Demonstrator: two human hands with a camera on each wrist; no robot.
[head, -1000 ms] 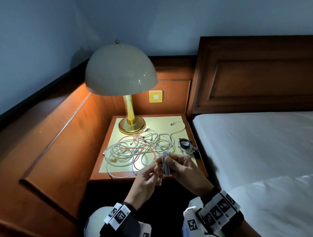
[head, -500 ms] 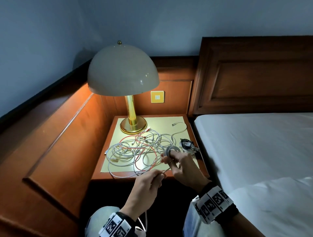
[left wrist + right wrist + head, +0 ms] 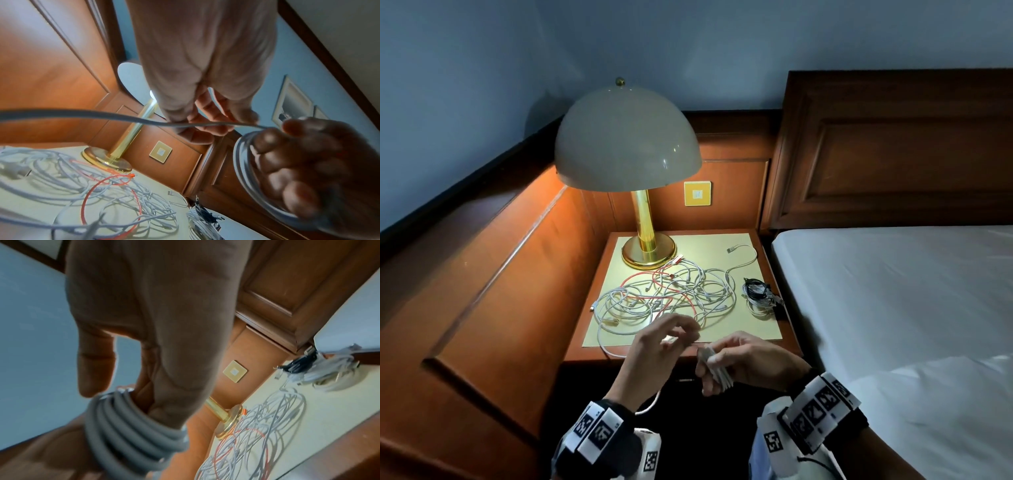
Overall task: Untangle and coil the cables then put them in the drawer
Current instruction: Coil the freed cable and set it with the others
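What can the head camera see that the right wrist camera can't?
Only the head view shows the lamp's dome shade, the left hand pinching the cable's loose end, and the wide white bed.

Only the right wrist view shows, close up, the grey coil looped round the right hand.

Both show the tangled cables, the finished bundles, the gold wall plate and the lamp's brass base.

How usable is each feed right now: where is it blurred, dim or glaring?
Head view: room dim, lit only by the cream dome-shaded brass lamp, its glow warm on the wood panel; left hand slightly smeared. Left wrist view: right hand dark and blurred, nearest grey cable strand soft. Right wrist view: grey cable coil blurred, backlit.
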